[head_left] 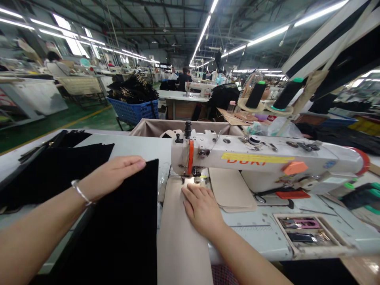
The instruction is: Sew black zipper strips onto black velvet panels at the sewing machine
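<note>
My left hand point(111, 176) lies flat, fingers together and stretched out, on top of a black fabric piece point(127, 229) on the table. A silver bracelet is on that wrist. My right hand point(202, 208) presses flat on a beige fabric strip point(178, 233) that runs under the needle of a white sewing machine point(261, 158). The fingertips sit just in front of the lit presser foot point(194, 180).
A stack of black fabric pieces point(56, 166) lies at the left. Beige cut pieces point(230, 190) rest beside the machine. A tool tray point(305, 231) is set into the table at right. Thread cones point(257, 94) stand behind. A blue basket point(133, 111) and other workers are farther back.
</note>
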